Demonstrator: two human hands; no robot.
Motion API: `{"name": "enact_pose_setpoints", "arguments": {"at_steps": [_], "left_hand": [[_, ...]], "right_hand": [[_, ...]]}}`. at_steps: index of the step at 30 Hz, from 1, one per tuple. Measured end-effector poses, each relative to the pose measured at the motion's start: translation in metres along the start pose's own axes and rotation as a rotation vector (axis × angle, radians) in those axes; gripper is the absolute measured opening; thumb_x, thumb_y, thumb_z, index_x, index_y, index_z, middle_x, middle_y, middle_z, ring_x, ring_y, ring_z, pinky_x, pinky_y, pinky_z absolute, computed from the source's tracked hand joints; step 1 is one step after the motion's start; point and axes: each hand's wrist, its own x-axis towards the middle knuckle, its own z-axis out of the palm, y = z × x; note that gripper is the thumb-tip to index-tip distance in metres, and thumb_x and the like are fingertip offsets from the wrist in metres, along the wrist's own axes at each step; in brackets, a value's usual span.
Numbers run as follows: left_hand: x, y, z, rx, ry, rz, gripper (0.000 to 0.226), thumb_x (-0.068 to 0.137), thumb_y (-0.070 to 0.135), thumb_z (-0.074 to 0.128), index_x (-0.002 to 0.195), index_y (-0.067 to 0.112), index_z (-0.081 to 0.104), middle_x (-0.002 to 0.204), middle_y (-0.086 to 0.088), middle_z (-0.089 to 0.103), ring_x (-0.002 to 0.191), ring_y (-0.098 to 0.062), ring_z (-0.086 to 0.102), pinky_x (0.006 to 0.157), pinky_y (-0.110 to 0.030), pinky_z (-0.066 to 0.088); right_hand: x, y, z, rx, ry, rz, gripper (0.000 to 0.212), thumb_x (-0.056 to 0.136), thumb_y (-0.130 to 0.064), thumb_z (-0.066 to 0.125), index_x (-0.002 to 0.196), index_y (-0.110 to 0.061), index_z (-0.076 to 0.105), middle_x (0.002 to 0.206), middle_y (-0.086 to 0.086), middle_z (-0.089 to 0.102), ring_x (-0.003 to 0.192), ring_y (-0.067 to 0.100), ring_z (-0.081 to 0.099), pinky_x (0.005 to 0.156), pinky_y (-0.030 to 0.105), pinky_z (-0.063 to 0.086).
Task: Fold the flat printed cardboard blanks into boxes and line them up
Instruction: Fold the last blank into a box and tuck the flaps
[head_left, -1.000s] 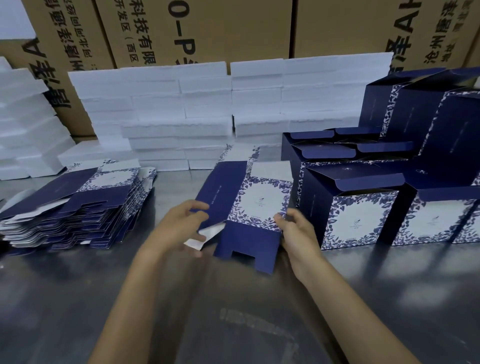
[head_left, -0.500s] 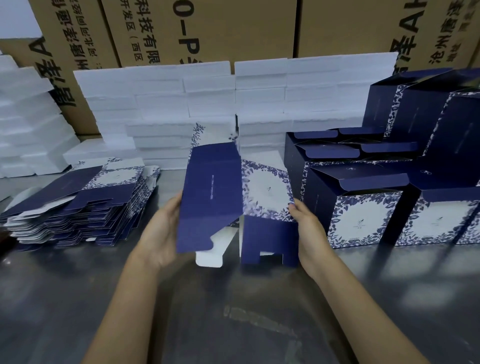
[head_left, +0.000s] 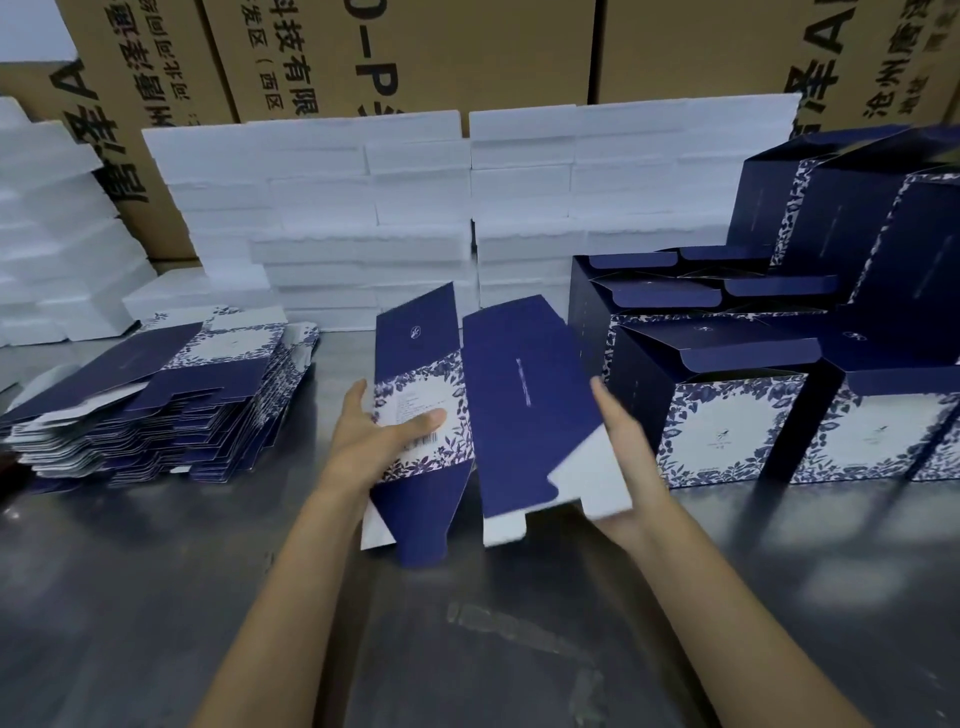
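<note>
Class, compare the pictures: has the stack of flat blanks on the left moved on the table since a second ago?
No. The stack of flat blanks keeps its place just in front of the white foam blocks; only the camera shifted.

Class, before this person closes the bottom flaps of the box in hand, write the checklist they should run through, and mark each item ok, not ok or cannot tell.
1. Both hands on the blank: ok; left hand holds the floral panel, right hand supports the plain blue side.
2. Blank opened into a tube: ok; two faces meet at an angle.
3. Bottom flaps free: ok; they hang loose above the table.
4. Corners square: cannot tell; motion blur.
5. Space in the row of folded boxes: cannot tell; it runs out of view.
6. More flat blanks ready: ok.
</note>
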Motion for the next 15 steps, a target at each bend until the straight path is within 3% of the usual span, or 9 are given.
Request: {"name": "enact_pose_setpoints", "arguments": {"at_steps": [1,2,4,7,11,15], "left_hand": [[0.002,0.0,-0.001,0.036,0.017,0.025,0.12,0.061,0.023,0.095,0.157,0.026,0.023,0.106,0.012,0.06,0.1,-0.015,0.067,0.095,-0.036,0.051],[0.002,0.0,-0.003,0.059,0.027,0.045,0.115,0.063,0.02,0.095,0.155,0.023,0.027,0.107,0.012,0.061,0.101,-0.015,0.066,0.094,-0.035,0.051],[0.003,-0.001,-0.005,0.064,0.033,0.08,0.094,0.066,0.015,0.093,0.146,0.019,0.044,0.112,0.006,0.066,0.1,-0.016,0.069,0.092,-0.035,0.054],[0.003,-0.003,-0.011,-0.105,0.004,0.066,0.065,0.07,0.011,0.09,0.127,0.015,0.058,0.11,-0.003,0.075,0.095,-0.024,0.075,0.088,-0.044,0.059],[-0.001,-0.004,-0.014,-0.161,-0.181,-0.005,0.039,0.08,0.026,0.083,0.117,0.02,0.07,0.105,-0.006,0.078,0.094,-0.026,0.076,0.084,-0.043,0.06],[-0.001,-0.003,-0.01,-0.098,-0.206,0.034,0.032,0.087,0.032,0.077,0.117,0.026,0.068,0.107,0.002,0.077,0.096,-0.02,0.075,0.086,-0.038,0.058]], "right_hand": [[0.006,0.003,-0.016,-0.14,0.081,0.138,0.048,0.1,-0.051,0.05,0.095,-0.017,0.084,0.101,0.012,0.077,0.088,0.021,0.077,0.074,0.032,0.059],[0.006,-0.001,-0.014,-0.19,0.172,0.264,0.049,0.095,-0.058,0.054,0.107,-0.019,0.081,0.112,0.009,0.076,0.1,0.025,0.075,0.081,0.037,0.06],[0.006,-0.002,-0.02,-0.289,0.232,0.331,0.035,0.095,-0.041,0.064,0.119,-0.019,0.075,0.113,0.008,0.076,0.102,0.026,0.075,0.079,0.038,0.061],[0.006,-0.001,-0.021,-0.474,0.302,0.287,0.022,0.1,-0.02,0.06,0.12,-0.021,0.07,0.112,0.005,0.077,0.099,0.024,0.075,0.075,0.034,0.062],[0.004,-0.003,-0.022,-0.531,0.326,0.252,0.024,0.103,-0.018,0.056,0.122,-0.024,0.068,0.116,0.003,0.076,0.107,0.024,0.073,0.096,0.044,0.056],[0.005,-0.006,-0.022,-0.447,0.34,0.275,0.022,0.1,-0.02,0.06,0.12,-0.023,0.069,0.114,0.006,0.076,0.102,0.027,0.074,0.09,0.043,0.058]]}}
